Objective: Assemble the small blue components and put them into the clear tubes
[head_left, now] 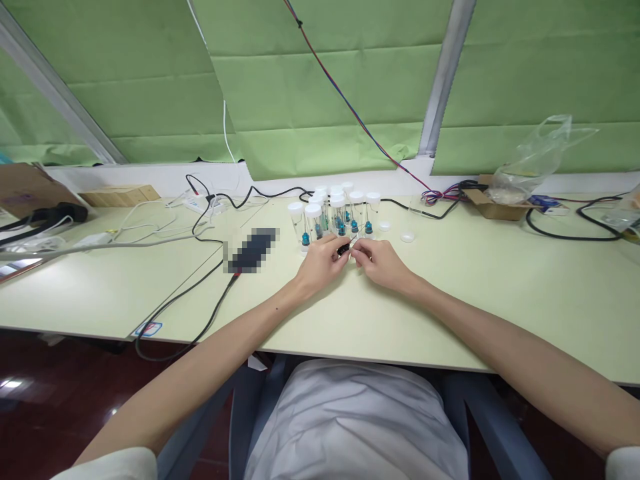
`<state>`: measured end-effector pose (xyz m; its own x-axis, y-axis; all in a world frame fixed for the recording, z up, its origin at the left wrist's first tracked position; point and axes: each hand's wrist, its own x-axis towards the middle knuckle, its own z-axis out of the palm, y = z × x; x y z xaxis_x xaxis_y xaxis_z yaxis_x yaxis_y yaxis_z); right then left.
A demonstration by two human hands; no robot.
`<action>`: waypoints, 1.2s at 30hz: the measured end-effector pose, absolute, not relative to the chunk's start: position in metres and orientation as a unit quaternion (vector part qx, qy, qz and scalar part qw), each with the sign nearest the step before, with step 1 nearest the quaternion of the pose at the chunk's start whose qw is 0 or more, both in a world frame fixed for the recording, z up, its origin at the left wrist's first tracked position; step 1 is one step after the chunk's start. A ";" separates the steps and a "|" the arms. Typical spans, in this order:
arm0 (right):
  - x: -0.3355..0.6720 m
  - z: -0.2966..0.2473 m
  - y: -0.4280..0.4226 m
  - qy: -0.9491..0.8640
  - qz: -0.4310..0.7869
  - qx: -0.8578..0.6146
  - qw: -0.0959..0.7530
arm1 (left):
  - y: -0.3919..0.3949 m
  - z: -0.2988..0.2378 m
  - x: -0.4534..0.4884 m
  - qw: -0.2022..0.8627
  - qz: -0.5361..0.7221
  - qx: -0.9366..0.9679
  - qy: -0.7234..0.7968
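Note:
My left hand pinches a small black part whose kind I cannot make out. Close beside it, my right hand has its thumb and forefinger pressed together at the part's right side, where a thin wire-like piece sticks up; what exactly these fingertips hold is hidden. Just beyond both hands stand several clear tubes with white caps, each with a blue-green piece inside. Two loose white caps, a nearer one and a farther one, lie on the table right of the tubes.
A pixelated dark device with a cable lies left on the pale table. A power strip and tangled cables sit farther back. At the back right is a cardboard box with a clear plastic bag.

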<state>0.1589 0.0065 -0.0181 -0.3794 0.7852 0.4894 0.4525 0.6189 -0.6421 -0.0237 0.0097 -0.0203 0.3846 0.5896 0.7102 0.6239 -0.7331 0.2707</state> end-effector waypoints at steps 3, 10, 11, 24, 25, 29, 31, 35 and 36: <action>0.159 -0.019 0.006 -0.803 0.210 -0.385 0.403 | 0.010 -0.020 -0.024 0.020 -0.418 -0.832 -0.365; 0.159 -0.020 0.007 -0.807 0.208 -0.378 0.403 | 0.009 -0.020 -0.024 0.016 -0.411 -0.833 -0.371; 0.159 -0.020 0.007 -0.807 0.208 -0.377 0.404 | 0.009 -0.020 -0.024 0.016 -0.410 -0.833 -0.371; 0.159 -0.020 0.007 -0.807 0.212 -0.377 0.402 | 0.010 -0.020 -0.024 0.014 -0.410 -0.836 -0.364; 0.159 -0.020 0.007 -0.807 0.213 -0.377 0.402 | 0.010 -0.020 -0.024 0.012 -0.410 -0.836 -0.365; 0.159 -0.020 0.006 -0.805 0.216 -0.376 0.404 | 0.009 -0.020 -0.024 0.010 -0.411 -0.834 -0.367; 0.159 -0.020 0.005 -0.804 0.218 -0.376 0.405 | 0.009 -0.020 -0.023 0.013 -0.410 -0.836 -0.365; 0.160 -0.019 0.005 -0.804 0.222 -0.376 0.404 | 0.009 -0.019 -0.024 0.012 -0.411 -0.836 -0.364; 0.160 -0.019 0.005 -0.803 0.222 -0.376 0.404 | 0.009 -0.019 -0.024 0.008 -0.411 -0.835 -0.365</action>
